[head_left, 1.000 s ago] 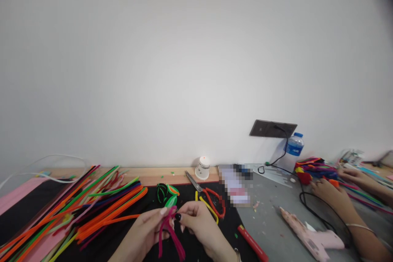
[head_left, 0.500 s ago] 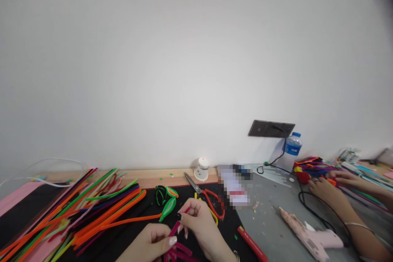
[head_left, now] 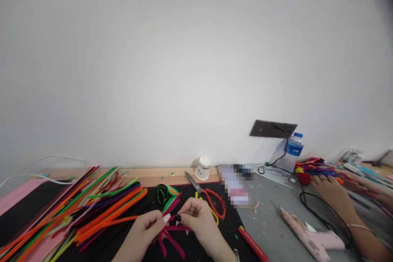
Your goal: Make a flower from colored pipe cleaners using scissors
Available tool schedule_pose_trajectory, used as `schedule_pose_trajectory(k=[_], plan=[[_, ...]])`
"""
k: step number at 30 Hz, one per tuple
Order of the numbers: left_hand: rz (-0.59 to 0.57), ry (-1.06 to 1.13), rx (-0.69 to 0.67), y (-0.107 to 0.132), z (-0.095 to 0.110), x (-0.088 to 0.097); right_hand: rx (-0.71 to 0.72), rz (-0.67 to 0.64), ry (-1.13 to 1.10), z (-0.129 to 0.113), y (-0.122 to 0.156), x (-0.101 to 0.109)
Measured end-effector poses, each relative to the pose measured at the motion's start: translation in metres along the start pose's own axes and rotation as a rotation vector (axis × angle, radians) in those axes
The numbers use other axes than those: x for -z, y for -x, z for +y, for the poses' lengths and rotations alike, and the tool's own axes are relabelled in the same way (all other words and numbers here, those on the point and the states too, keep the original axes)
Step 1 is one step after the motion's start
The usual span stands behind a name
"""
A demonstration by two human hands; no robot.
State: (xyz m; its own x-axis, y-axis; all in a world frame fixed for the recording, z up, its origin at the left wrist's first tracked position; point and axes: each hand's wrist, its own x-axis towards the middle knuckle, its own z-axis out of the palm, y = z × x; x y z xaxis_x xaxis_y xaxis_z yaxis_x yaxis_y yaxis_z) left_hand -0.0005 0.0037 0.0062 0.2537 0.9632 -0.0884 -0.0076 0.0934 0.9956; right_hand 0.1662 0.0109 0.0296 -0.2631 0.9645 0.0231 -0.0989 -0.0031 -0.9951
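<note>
Fingers of the left hand [head_left: 146,230] clamp the magenta fuzzy stems [head_left: 166,235], low at six o'clock; those of the right hand [head_left: 200,223] pinch together toward three o'clock. The stems look light, soft, bendable; probably best held where they meet.

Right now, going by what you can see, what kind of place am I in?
Probably a shared craft workspace: there are magenta fuzzy stems in hand, scissors lying close by, and a pink glue gun further right.
</note>
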Motion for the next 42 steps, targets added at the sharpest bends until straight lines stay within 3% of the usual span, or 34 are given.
schedule_pose_trajectory(k=[8,14,23,27,33,37,40,42], plan=[[-0.049,0.112,0.045,-0.001,-0.008,-0.003,0.167,0.052,0.367,-0.007,0.006,0.002],[-0.017,0.249,0.111,-0.001,-0.007,-0.003,0.147,0.069,0.456,-0.005,0.005,0.002],[0.001,0.387,0.175,0.001,0.002,-0.004,0.312,0.127,0.667,-0.001,0.009,0.001],[-0.029,0.403,0.183,0.000,0.001,-0.004,0.281,0.090,0.581,-0.002,0.008,0.002],[-0.146,0.351,0.145,0.007,0.005,-0.007,0.089,-0.102,0.147,-0.005,0.007,0.005],[-0.188,0.328,0.131,0.010,0.009,-0.008,0.004,-0.142,-0.018,0.001,0.003,0.005],[-0.063,0.287,0.112,0.006,0.008,-0.006,0.019,-0.058,0.037,0.003,-0.001,0.007],[0.091,0.324,0.108,0.002,0.008,-0.004,0.076,0.098,0.098,0.000,-0.001,0.007]])
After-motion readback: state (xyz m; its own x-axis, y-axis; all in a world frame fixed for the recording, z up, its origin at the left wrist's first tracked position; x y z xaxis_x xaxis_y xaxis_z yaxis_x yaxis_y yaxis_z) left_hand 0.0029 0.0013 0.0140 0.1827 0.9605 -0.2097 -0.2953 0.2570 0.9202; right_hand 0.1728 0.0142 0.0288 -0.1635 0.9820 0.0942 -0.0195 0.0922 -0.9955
